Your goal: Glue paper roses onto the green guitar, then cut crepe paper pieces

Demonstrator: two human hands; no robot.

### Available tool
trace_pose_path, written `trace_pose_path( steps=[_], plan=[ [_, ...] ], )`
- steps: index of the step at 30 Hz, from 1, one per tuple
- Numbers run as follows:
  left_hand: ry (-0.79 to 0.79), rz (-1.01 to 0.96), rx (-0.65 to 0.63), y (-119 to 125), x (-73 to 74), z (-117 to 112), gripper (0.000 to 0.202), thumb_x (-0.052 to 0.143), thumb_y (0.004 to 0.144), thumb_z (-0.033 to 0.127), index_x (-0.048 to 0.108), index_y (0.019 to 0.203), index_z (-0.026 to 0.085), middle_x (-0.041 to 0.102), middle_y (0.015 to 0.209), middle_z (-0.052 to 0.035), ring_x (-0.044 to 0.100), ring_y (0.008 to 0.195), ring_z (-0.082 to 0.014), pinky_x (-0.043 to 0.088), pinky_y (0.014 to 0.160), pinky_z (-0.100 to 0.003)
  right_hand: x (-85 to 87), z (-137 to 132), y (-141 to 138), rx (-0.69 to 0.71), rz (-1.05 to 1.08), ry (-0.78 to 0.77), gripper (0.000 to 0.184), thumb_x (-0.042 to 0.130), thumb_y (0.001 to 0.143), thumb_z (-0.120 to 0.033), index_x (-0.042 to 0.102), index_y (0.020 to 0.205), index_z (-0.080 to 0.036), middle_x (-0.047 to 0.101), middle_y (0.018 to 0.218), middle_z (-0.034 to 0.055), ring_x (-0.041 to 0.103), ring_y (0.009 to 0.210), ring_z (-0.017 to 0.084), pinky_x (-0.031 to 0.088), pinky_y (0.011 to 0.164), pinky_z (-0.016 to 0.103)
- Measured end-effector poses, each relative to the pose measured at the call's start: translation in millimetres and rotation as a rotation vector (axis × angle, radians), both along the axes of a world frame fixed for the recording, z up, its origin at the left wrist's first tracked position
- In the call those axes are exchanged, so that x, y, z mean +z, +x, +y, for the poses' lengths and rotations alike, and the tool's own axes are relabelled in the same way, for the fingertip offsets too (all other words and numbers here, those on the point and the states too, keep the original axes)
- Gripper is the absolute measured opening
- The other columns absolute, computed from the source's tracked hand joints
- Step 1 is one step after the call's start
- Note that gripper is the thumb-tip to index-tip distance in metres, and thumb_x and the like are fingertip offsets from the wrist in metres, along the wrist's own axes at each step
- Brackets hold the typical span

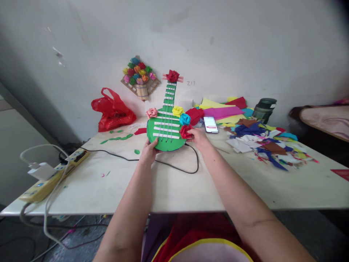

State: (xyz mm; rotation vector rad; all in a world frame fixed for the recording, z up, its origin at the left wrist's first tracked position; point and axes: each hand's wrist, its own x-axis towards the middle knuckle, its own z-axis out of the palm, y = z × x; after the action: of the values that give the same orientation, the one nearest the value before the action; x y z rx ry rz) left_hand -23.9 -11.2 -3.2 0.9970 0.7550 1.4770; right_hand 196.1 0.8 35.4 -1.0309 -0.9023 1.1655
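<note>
1. OK, your L hand is closed on the btm L edge of the green paper guitar, thumb pressed on the front, other fingers mostly hidden behind.
2. Your R hand is closed at the lower R edge, fingertips against the red flower there; can't tell how hard it pinches, or if the flower itself is gripped.
3. Guitar's btwn both hands, approx mid-table, neck up, front facing you; can't tell if its btm rests on the tabletop.
4. Also on it: pink flower upper L, yellow flower & blue flower on the R, dk red flower up top, w/ white strips & thin strings down the front.
5. Black cable loops on the table just below the guitar.
6. To the R: phone, screen lit, near your R hand; paper scraps farther over, w/ a dk bottle behind.
7. Far L: red bag & power strip, well apart from your hands.
</note>
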Motion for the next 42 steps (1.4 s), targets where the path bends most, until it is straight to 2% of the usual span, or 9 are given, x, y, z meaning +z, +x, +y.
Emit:
trace_pose_path(
  steps=[12,27,37,42],
  plan=[
    [0.003,-0.021,-0.005,-0.9,-0.5,0.0,0.044,0.073,0.062,0.029,0.054,0.099,0.017,0.060,0.077,-0.0012,0.055,0.053,-0.0115,0.047,0.039,-0.022,7.2,-7.3,-5.3,-0.048,-0.021,-0.012,0.008,0.056,0.051,-0.017,0.055,0.058,-0.016,0.059,0.049,-0.0007,0.057,0.049,0.014,0.044,0.043,0.024],
    [0.012,-0.008,0.006,-0.3,2.0,-3.1,0.043,0.072,0.063,0.029,0.054,0.100,0.018,0.060,0.079,-0.0016,0.056,0.054,-0.0120,0.045,0.041,-0.023,4.1,-3.0,-6.2,-0.057,-0.017,-0.014,0.007,0.055,0.051,-0.017,0.052,0.057,-0.016,0.058,0.048,-0.0005,0.056,0.047,0.015,0.043,0.041,0.025],
    [0.003,-0.018,0.023,2.2,6.9,-6.5,0.039,0.072,0.062,0.029,0.054,0.094,0.016,0.057,0.072,0.0001,0.053,0.050,-0.0107,0.042,0.038,-0.022,1.8,-1.4,-5.5,-0.039,-0.028,-0.003,0.008,0.055,0.050,-0.017,0.053,0.058,-0.016,0.059,0.049,0.0003,0.056,0.046,0.015,0.043,0.040,0.024],
    [0.004,-0.020,0.018,1.0,4.8,-4.4,0.041,0.072,0.061,0.029,0.054,0.096,0.017,0.058,0.073,0.0003,0.054,0.051,-0.0109,0.043,0.038,-0.022,1.2,0.0,-6.3,-0.058,-0.032,-0.008,0.007,0.055,0.050,-0.017,0.053,0.056,-0.016,0.058,0.047,-0.0004,0.055,0.046,0.014,0.042,0.041,0.024]
  ],
)
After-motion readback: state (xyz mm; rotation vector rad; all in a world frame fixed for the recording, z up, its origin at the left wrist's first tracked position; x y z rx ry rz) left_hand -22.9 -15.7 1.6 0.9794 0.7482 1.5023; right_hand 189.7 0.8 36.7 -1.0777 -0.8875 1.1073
